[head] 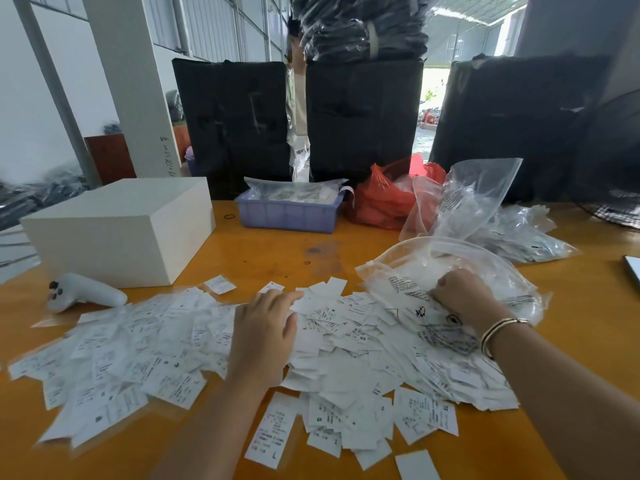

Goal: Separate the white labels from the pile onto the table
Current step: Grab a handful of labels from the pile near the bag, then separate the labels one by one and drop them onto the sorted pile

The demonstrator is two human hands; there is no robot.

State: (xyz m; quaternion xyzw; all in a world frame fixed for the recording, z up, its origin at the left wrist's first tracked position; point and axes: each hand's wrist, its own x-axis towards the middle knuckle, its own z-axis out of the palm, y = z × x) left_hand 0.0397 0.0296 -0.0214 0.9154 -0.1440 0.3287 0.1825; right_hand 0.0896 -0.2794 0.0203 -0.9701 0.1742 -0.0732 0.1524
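Nearest, loose white labels are lying on the orange table, one reading "L" and another "S". Just beyond them the wide pile of white labels is spreading from left to right across the table; "XS", "XL" and "S" are showing on some.

The left hand is resting palm down on the middle of the pile, its fingers lying nearly straight and slightly spread, touching the labels and pinching nothing. The right hand, with bangles at the wrist, is curling its fingers down into a clear plastic bag at the pile's right end; whether they are pinching the bag or labels under it cannot be told. The black print on the bag is too blurred to read.

Farther left, a white controller is lying beside a white box. Farther back, a lilac plastic bin is holding bagged printed labels, with a red plastic bag to its right and more clear bags beyond.
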